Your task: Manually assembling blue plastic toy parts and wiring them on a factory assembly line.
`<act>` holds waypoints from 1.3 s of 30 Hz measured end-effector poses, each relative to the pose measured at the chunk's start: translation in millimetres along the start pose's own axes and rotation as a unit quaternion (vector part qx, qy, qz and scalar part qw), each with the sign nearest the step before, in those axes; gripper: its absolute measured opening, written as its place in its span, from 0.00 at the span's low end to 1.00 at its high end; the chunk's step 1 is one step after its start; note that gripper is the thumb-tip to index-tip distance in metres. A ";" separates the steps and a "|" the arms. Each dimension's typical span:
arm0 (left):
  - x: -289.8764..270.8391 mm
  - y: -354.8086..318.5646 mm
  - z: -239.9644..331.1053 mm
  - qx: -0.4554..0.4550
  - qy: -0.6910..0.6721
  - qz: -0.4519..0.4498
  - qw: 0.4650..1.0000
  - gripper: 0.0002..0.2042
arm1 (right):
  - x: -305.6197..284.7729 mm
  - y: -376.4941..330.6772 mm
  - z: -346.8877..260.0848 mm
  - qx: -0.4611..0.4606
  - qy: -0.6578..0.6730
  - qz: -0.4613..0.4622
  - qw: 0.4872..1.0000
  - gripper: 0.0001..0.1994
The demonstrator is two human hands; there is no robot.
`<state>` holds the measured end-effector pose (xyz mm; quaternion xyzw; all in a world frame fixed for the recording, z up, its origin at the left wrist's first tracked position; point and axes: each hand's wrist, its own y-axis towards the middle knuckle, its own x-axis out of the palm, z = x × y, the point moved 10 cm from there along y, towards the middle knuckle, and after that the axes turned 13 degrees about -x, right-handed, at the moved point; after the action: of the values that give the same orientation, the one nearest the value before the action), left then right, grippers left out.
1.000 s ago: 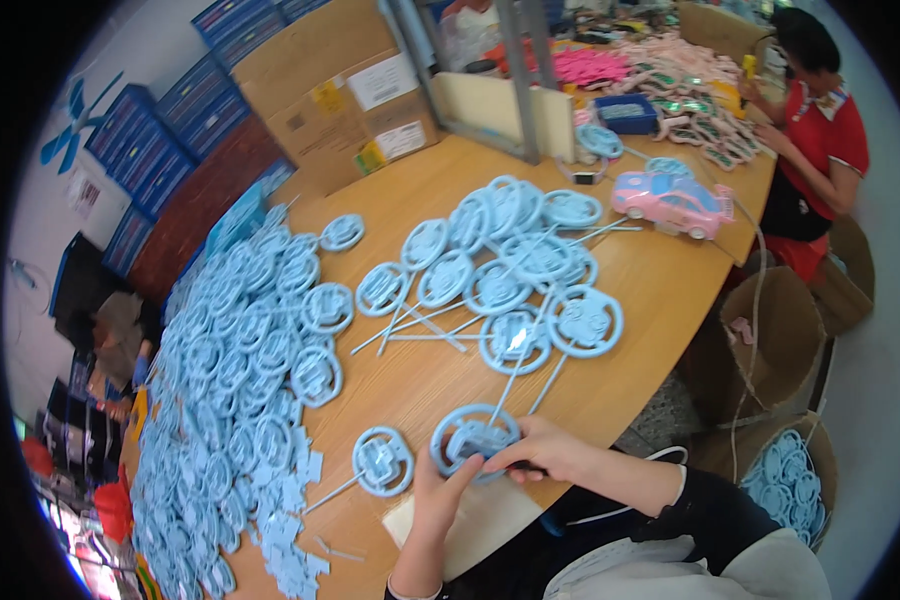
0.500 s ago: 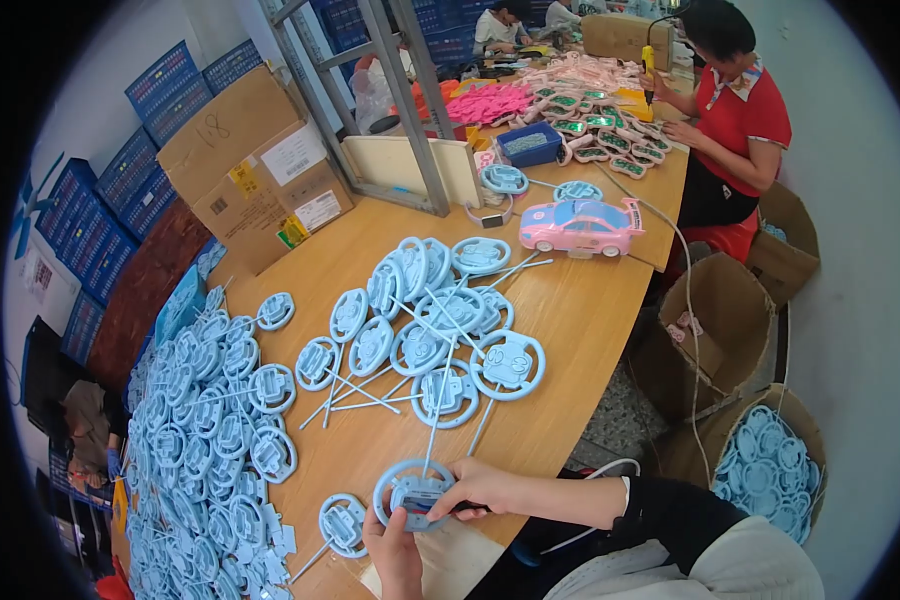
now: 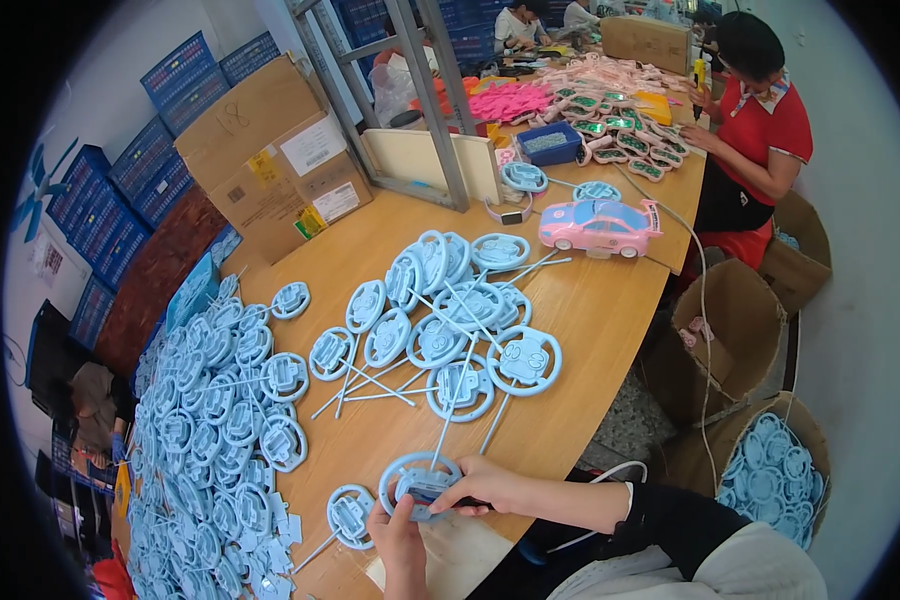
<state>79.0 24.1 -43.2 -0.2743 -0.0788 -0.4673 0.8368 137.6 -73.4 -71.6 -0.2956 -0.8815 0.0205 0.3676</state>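
Note:
A light blue toy steering wheel (image 3: 386, 478) is tilted up over the near edge of the table. My left hand (image 3: 400, 545) is closed on its lower left rim, thumb on the front. My right hand (image 3: 485, 484) is closed round a slim dark tool (image 3: 473, 503), its fingers touching the wheel's middle block. The tool's tip and its exact kind are hidden. Just left of my hands lies another blue wheel (image 3: 350, 515) with a thin rod. Beyond them is a loose group of blue wheels (image 3: 525, 361) with crossed thin rods.
A large heap of blue wheels (image 3: 210, 430) covers the table's left side. Farther off stand a cardboard box (image 3: 260, 150), a metal frame (image 3: 430, 100) and a pink toy car (image 3: 600, 228). A cable (image 3: 705, 330) hangs at right, near open cartons (image 3: 740, 330) and a seated co-worker (image 3: 765, 130).
The whole view has shifted slightly, so the scene sits a little farther right. Both hands stay on the same wheel, whose tilt differs slightly.

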 end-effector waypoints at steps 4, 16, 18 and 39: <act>8.4 2.2 -3.2 -0.028 -0.059 -0.010 0.998 0.15 | -6.2 2.1 3.8 -0.001 -0.022 0.018 1.000 0.15; -18.1 4.6 9.9 0.022 -0.067 0.055 0.996 0.13 | 11.1 8.3 -7.9 -0.044 -0.066 -0.025 0.997 0.15; -49.3 2.6 35.1 0.055 -0.098 0.109 0.988 0.13 | 3.4 3.9 -4.3 -0.043 -0.135 -0.012 0.990 0.15; -58.2 -18.5 103.0 0.252 0.632 0.328 0.656 0.23 | -5.6 1.9 0.4 -0.010 -0.021 -0.097 0.995 0.05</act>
<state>44.5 114.4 27.6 0.3002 0.4493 -0.1857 0.8207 141.3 -74.8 -75.8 -0.2122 -0.9137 -0.0179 0.3460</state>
